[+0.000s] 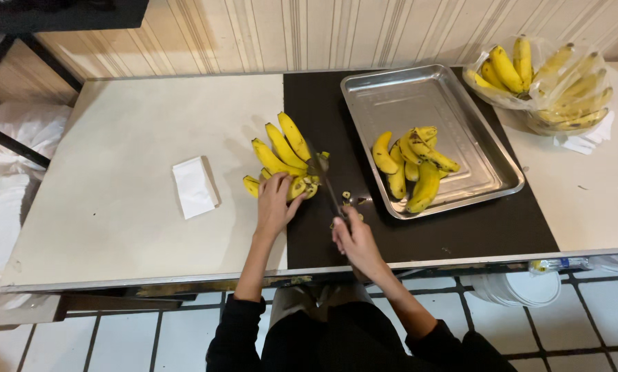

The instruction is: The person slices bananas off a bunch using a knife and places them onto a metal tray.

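A bunch of yellow bananas (281,155) lies on the table where the cream top meets a dark mat. My left hand (276,202) presses down on the near end of the bunch. My right hand (353,238) grips a knife (326,182); its blade points away from me and meets the stem end of the bunch. Small cut stem bits (349,198) lie on the mat beside the blade.
A steel tray (398,96) on the dark mat (474,231) holds several cut bananas (411,165). A clear bag of bananas (546,83) sits at the far right. A folded white paper (194,186) lies left of the bunch. A white bucket (519,289) stands below the table.
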